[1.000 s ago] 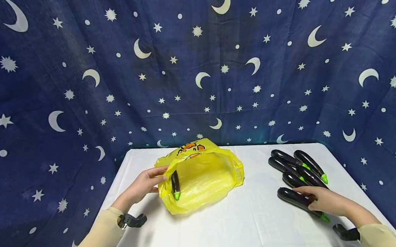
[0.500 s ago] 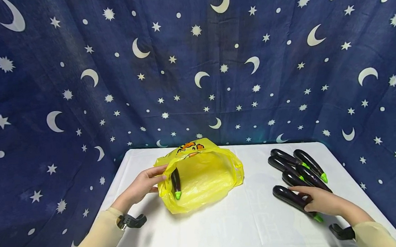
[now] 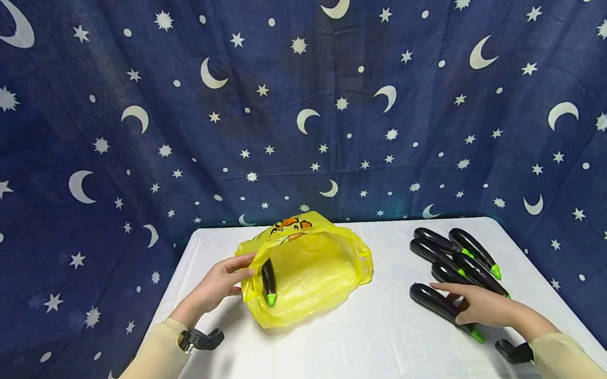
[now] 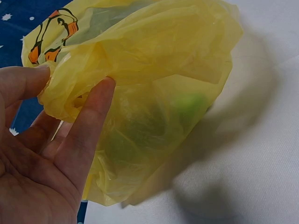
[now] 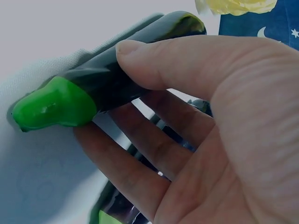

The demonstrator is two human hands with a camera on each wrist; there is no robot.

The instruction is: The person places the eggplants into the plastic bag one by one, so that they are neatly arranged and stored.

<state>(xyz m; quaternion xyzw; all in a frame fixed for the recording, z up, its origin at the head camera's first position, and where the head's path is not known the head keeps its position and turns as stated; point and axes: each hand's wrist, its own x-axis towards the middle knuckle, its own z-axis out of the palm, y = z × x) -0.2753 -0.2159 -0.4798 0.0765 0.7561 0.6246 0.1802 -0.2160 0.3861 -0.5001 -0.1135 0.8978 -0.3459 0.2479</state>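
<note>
A yellow plastic bag [image 3: 309,271] lies open on the white table [image 3: 346,351]. One dark purple eggplant [image 3: 268,279] with a green cap lies inside it, near the mouth. My left hand [image 3: 242,268] pinches the bag's rim [image 4: 74,88] between thumb and fingers, and the bag [image 4: 154,93] fills the left wrist view. At the right, my right hand [image 3: 447,304] grips another eggplant [image 3: 431,299] just left of the pile. In the right wrist view the thumb lies over this eggplant [image 5: 121,74], and its green cap [image 5: 51,107] sticks out past the fingers.
Several more eggplants [image 3: 458,249] lie together at the table's back right. A dark blue cloth with moons and stars [image 3: 298,107] hangs behind and around the table. Bare tabletop stretches between the bag and the pile.
My right hand has drawn the gripped eggplant leftward, away from the pile. The left hand and the bag have stayed put.
</note>
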